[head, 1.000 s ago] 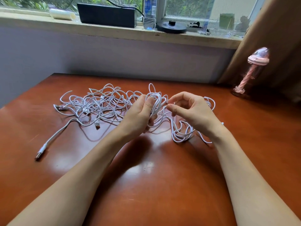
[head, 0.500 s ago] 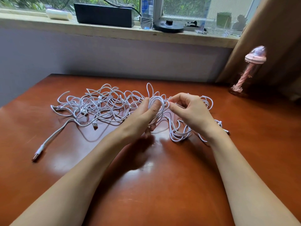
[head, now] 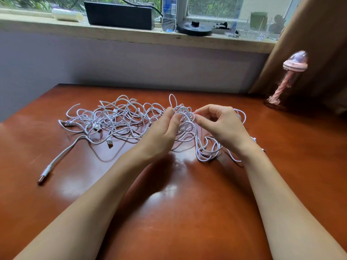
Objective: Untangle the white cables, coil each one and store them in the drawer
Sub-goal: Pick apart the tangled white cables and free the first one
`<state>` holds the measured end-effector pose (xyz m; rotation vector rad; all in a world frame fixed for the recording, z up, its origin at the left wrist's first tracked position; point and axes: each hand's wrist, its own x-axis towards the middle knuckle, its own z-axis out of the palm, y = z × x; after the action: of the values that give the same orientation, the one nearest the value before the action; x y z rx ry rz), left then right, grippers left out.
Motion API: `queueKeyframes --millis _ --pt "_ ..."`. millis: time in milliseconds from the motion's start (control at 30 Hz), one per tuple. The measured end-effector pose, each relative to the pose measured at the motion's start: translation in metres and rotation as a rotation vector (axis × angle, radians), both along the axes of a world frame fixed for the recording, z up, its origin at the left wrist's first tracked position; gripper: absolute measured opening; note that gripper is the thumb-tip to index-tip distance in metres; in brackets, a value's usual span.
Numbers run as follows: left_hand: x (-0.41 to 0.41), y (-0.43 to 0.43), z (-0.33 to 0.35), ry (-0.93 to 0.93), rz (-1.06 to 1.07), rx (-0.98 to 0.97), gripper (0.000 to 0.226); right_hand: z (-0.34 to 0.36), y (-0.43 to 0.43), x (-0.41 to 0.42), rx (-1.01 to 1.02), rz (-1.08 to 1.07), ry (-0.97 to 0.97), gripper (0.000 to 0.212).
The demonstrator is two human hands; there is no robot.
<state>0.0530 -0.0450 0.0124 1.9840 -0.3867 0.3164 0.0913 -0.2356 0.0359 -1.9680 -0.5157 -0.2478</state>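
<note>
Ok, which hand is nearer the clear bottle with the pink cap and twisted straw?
Right. The right hand pinches the tangle of white cables left of the clear pink-capped bottle; the left hand grips the same tangle farther left.

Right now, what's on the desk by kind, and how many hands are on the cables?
white cable tangle: 1, separate cables cannot be counted
pink-lidded bottle: 1
hands gripping the tangle: 2, left hand and right hand
Total: 4
</note>
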Motion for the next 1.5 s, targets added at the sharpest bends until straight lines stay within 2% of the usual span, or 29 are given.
queueKeyframes --millis 233,333,433,733,767,900,1000,1067,1300,1400,1500 --pt "0.0 0.001 0.001 -0.031 0.013 0.065 0.035 0.006 0.001 -0.004 0.034 0.033 0.1 0.009" --pt "-0.001 0.001 0.001 -0.039 0.013 0.142 0.043 0.008 0.002 -0.005 0.054 0.07 0.192 0.021" --pt "0.0 0.002 -0.001 -0.07 -0.007 0.183 0.035 0.01 0.002 -0.006 0.075 0.079 0.199 0.03" --pt "0.008 0.005 -0.004 -0.176 -0.007 0.289 0.026 0.019 0.002 -0.018 -0.065 0.153 0.086 0.015" --pt "0.008 0.006 -0.004 -0.186 -0.006 0.285 0.026 0.019 0.002 -0.02 -0.08 0.178 0.11 0.021" --pt "0.007 0.008 -0.006 -0.178 0.001 0.289 0.025 0.018 0.002 -0.023 -0.294 0.186 0.108 0.079" --pt "0.007 0.011 -0.008 -0.13 0.002 0.283 0.026 0.014 0.004 -0.02 -0.414 0.2 0.056 0.094" --pt "0.009 0.014 -0.008 -0.088 0.005 0.277 0.028 0.011 0.003 -0.016 -0.448 0.197 0.017 0.087" --pt "0.007 0.017 -0.005 0.028 -0.05 0.26 0.031 0.01 0.0 -0.011 -0.424 0.194 -0.039 0.039" --pt "0.003 0.018 0.001 0.045 -0.09 0.24 0.037 0.011 -0.002 -0.011 -0.346 0.224 0.055 0.029" --pt "-0.001 0.017 0.004 0.031 -0.117 0.246 0.038 0.011 -0.007 -0.012 -0.272 0.298 0.191 0.031"
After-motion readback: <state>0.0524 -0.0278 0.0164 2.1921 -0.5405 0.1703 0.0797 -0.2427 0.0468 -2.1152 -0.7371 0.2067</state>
